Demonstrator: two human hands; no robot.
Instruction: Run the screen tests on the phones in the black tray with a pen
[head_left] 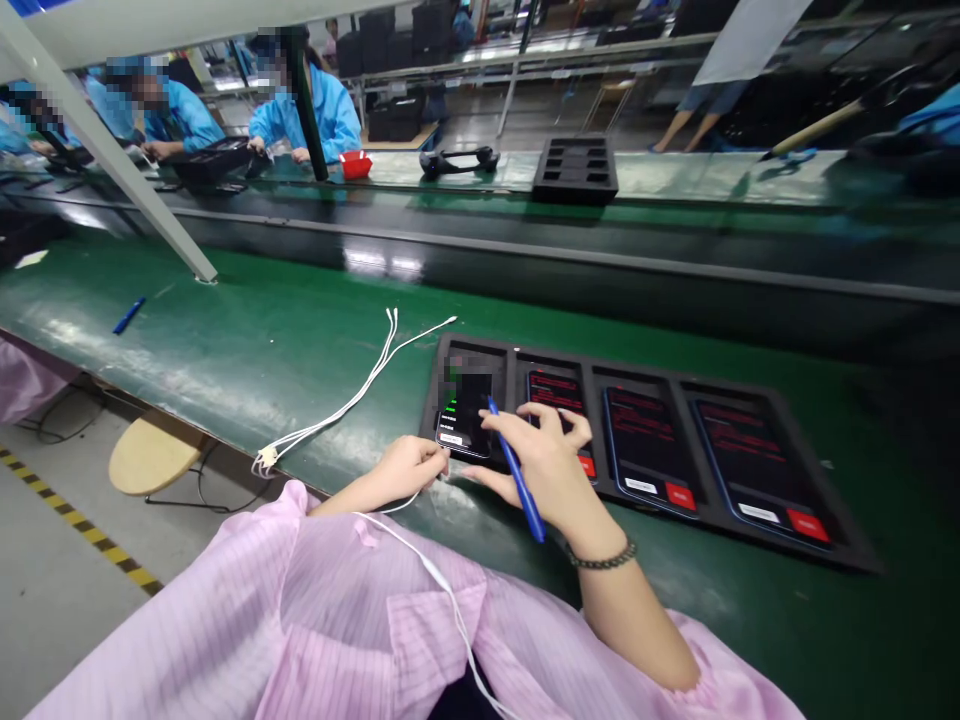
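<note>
A black foam tray (596, 372) holds several smartphones in separate slots. The leftmost smartphone (474, 415) shows a dark screen with green and white text. At its lower edge, my left hand (405, 472) is closed, pinching the end of a white cable (401, 505); whether the plug sits in the phone is hidden by the fingers. My right hand (551, 465) holds a blue pen (525, 495) between its fingers, over the right side of that phone. It partly covers the second smartphone (553, 385). Red text fills the third smartphone (649, 450) and the rightmost smartphone (757, 470).
Left of the tray, a bundle of white cables (330, 412) lies on the green workbench (247, 350). Another blue pen (129, 315) is farther left. Across the bench are a red container (355, 164), a black tray (576, 170) and people in blue. A wooden stool (154, 458) stands lower left.
</note>
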